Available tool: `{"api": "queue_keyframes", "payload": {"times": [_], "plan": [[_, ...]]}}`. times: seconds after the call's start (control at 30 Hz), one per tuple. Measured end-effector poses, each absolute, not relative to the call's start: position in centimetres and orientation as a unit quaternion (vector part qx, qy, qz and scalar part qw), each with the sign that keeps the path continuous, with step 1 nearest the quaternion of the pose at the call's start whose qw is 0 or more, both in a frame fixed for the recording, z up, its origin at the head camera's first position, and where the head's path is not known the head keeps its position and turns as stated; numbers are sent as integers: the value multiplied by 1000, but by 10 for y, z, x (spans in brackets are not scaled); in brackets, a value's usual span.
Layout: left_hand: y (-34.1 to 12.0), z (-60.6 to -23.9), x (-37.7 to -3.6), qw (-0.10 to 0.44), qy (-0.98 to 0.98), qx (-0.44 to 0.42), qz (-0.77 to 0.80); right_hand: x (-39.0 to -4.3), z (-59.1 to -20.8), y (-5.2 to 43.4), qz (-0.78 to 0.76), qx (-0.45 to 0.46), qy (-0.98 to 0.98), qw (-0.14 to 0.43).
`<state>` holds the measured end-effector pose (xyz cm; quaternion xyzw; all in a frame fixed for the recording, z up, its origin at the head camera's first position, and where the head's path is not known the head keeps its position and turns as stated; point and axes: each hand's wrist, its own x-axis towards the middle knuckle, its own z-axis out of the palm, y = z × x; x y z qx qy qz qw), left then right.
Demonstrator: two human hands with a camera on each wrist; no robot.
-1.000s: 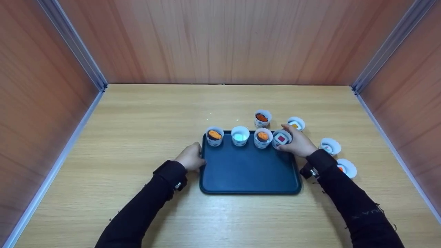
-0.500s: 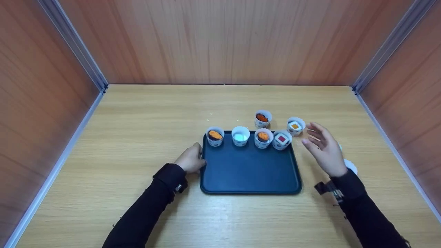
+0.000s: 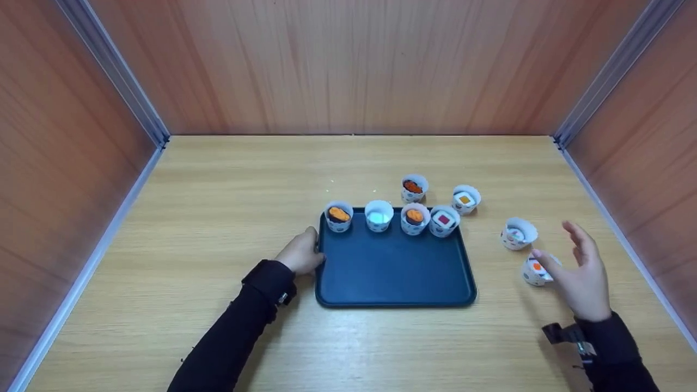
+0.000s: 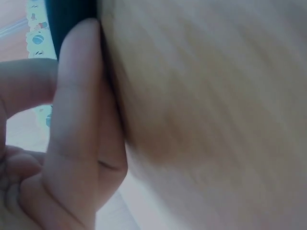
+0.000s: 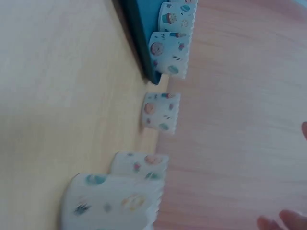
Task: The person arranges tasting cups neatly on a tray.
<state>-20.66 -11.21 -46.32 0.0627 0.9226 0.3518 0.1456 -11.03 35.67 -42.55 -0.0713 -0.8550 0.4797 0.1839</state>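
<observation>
The desk (image 3: 218,218) carries a dark blue tray (image 3: 392,272) and a scatter of little patterned paper cups, each with a toy sushi piece inside. The tray has not budged over the last second: the person's left hand (image 3: 301,251) is where it was, pressed against the tray's left rim, its grip curled on the edge as far as the head view shows; the left wrist view is mostly a blur of fingers (image 4: 76,120) lying along a dark edge. Four cups now stand in a row along the tray's far side, and the rightmost, the cup with the red-centred piece (image 3: 444,220), stands there alone, where a second ago the right hand was wrapped round it. That hand let go, drew back across the desk, and now the right hand (image 3: 580,272) hovers off the tray's right side with its grip apart, fingers spread and relaxed, holding nothing. Its fingertips are just beside, perhaps touching, the cup with the orange-centred piece (image 3: 536,269), the nearest of the four cups on the desk. Another cup (image 3: 517,233) stands a little farther off, and two more (image 3: 465,198) sit behind the tray's far right corner. To my eye one placement is finished and this near cup is being reached for.
</observation>
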Motion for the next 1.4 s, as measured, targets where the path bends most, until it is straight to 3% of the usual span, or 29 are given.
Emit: {"api": "queue_keyframes", "payload": {"times": [0.43,0.6,0.87,1.17,1.4], "plan": [[-111,-462,-207,154,926,60,340,-104,-457,387,479,-97,-872,-22],[-111,-463,-207,151,925,61,344,-113,-459,389,443,-89,-890,-64],[-112,-463,-208,151,923,61,349,-117,-461,387,412,-102,-903,-64],[-112,-463,-207,148,921,61,356,-120,-460,379,395,-90,-914,-8],[-111,-463,-208,156,921,53,352,-130,-444,359,419,-65,-906,4]]}}
